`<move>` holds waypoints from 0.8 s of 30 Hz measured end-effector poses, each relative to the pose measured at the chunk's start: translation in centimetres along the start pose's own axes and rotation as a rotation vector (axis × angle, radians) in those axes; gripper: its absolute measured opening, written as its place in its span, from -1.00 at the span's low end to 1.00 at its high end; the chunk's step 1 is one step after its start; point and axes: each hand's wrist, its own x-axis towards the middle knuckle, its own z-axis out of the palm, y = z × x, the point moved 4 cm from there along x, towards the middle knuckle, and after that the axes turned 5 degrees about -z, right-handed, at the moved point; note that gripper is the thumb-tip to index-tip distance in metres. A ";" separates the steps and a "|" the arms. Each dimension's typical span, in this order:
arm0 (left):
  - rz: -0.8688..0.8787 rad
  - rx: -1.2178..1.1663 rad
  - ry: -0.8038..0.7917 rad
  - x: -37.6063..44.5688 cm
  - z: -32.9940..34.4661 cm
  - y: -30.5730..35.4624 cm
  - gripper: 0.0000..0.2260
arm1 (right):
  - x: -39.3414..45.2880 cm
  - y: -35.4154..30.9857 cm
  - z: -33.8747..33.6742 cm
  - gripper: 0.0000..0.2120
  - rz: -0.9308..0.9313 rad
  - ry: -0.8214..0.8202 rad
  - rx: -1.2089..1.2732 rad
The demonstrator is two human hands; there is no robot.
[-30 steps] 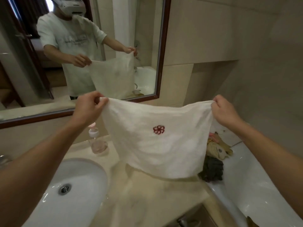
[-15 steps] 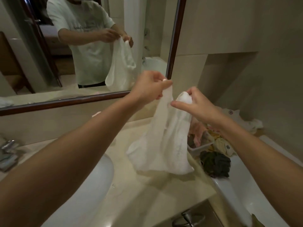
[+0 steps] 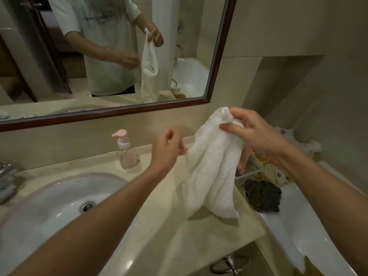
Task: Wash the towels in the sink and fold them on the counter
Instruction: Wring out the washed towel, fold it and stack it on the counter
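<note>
A white towel (image 3: 211,172) hangs doubled over above the beige counter (image 3: 169,236), right of the white sink (image 3: 49,198). My right hand (image 3: 253,132) pinches its bunched top corners between thumb and fingers. My left hand (image 3: 167,148) is lower, at the towel's left edge, with curled fingers whose tips reach the cloth. It is blurred, so a grip cannot be told. The towel's bottom hangs just above the counter.
A clear soap bottle (image 3: 126,152) with a pink pump stands behind the sink. The faucet (image 3: 6,176) is at far left. Right of the counter, several coloured cloths (image 3: 264,170) and a dark one (image 3: 262,196) lie on the bathtub (image 3: 310,236) rim. Another white towel (image 3: 288,136) lies behind.
The towel was spread wide between both hands, then the corners were brought together. Now my right hand holds both corners and my left hand has dropped to the towel's left edge.
</note>
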 end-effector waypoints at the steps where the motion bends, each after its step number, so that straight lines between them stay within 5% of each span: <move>1: -0.040 0.123 0.001 -0.6 -0.1 -3.6 -0.79 | -0.1 0.3 0.0 -0.82 0.010 0.013 -0.005; 4: -0.136 0.346 -0.217 -2.5 1.0 -11.8 -0.85 | -0.2 0.6 0.0 -0.83 0.012 0.059 -0.013; 8: -0.084 0.488 -0.490 -3.1 2.8 -14.8 -0.80 | -0.2 1.4 -0.1 -0.80 0.020 0.084 -0.033; 13: 0.056 0.709 -0.559 -2.2 1.7 -15.8 -0.56 | -0.7 2.9 -0.9 -0.78 0.054 0.159 -0.049; 16: 0.133 0.789 -0.619 -2.4 0.0 -16.2 -0.53 | -1.2 3.7 -1.3 -0.79 0.070 0.179 -0.065; 19: 0.318 1.124 -0.649 -1.6 -1.4 -16.1 -0.58 | -1.4 4.1 -1.0 -0.81 0.100 0.143 -0.110; 24: 0.240 1.632 -0.386 0.2 -3.8 -13.9 -0.75 | -1.4 3.9 -0.3 -0.83 0.103 0.115 -0.163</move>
